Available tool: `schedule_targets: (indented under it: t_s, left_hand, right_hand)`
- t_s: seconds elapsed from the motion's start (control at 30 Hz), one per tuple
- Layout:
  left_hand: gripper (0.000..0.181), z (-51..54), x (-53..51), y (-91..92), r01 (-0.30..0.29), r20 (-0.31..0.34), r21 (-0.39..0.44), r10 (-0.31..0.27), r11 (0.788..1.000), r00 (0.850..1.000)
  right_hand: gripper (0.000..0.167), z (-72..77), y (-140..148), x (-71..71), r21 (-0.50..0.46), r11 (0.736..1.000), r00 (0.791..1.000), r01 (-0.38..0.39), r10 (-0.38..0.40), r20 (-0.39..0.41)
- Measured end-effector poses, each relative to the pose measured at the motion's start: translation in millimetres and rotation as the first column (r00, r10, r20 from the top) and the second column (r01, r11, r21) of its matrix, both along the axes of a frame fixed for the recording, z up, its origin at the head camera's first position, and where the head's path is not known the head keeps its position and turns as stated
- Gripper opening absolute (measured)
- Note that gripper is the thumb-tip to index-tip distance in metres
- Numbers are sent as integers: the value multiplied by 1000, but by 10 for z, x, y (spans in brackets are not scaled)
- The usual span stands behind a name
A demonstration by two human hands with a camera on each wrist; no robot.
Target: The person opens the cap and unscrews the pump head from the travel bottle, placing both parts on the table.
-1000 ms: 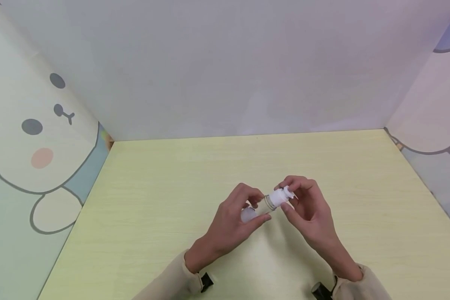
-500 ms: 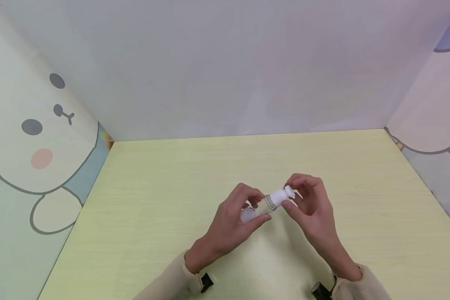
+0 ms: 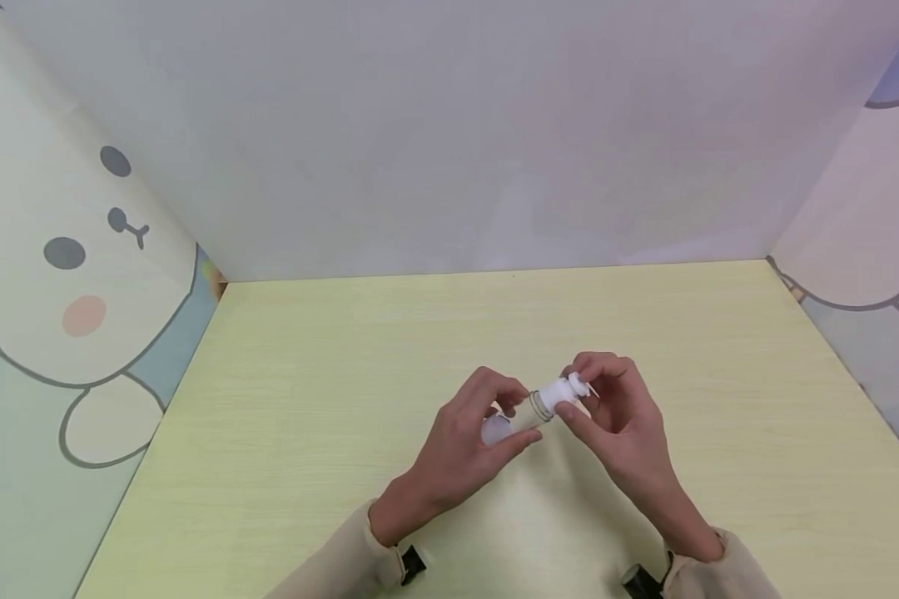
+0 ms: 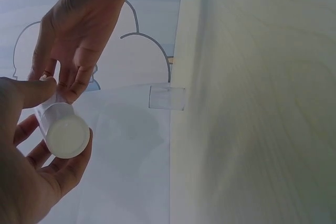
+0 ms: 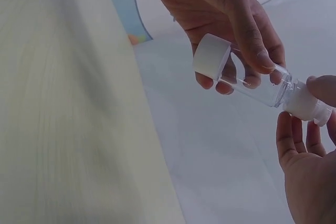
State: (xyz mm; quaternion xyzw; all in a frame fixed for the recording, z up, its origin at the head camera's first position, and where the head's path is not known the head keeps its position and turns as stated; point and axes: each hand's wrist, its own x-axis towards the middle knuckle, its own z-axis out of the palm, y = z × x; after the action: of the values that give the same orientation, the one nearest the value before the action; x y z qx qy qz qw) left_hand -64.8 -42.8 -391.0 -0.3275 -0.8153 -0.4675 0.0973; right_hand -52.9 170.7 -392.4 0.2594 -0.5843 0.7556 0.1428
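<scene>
A small clear bottle (image 5: 256,88) with a white base (image 5: 212,57) and a white pump top (image 3: 558,394) is held tilted above the table. My left hand (image 3: 468,428) grips the clear body between thumb and fingers; the left wrist view shows the round underside of the base (image 4: 68,137). At the other end, my right hand (image 3: 625,424) pinches the white collar (image 5: 301,101), thumb on one side and fingers on the other. The pump's short nozzle sticks out towards the right hand. Part of the bottle is hidden behind the left fingers.
A pale wood-grain table (image 3: 330,358) lies under both hands. Behind it rises a plain light wall (image 3: 449,141), with cartoon-printed panels at left and right. A small clear rectangular piece (image 4: 167,98) shows at the table's edge in the left wrist view.
My right hand's fingers have shifted around the pump top, out slightly to the right and back in. The pump head looks turned between frames. My left hand and the bottle stay nearly still.
</scene>
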Motion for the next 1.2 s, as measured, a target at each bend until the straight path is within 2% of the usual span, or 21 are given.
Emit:
schedule_targets:
  t_s: [0.43, 0.57, 1.0, 1.1, 1.2]
  left_hand:
    - [42, -21, -10, 0, 6, -5, 22, -6, 1000, 1000]
    - [42, -21, -12, -2, 6, -3, 26, -6, 1000, 1000]
    - [41, -20, -19, -7, -2, 21, 29, 1, 1000, 1000]
    - [41, -17, -19, -9, -2, 21, 31, 2, 1000, 1000]
    - [41, -10, -19, -11, -2, 21, 33, 2, 999, 1000]
  right_hand:
    - [41, 10, 16, -16, -20, 995, 993, -93, 91, -71]
    - [41, 12, 30, -24, -45, 995, 993, -90, 86, -82]
    - [43, 3, 57, -51, -67, 996, 998, 57, -58, -21]
    - [43, -25, 47, -69, -45, 993, 993, 113, -114, -15]
    - [42, -71, 39, -95, 15, 983, 983, 183, -183, -20]
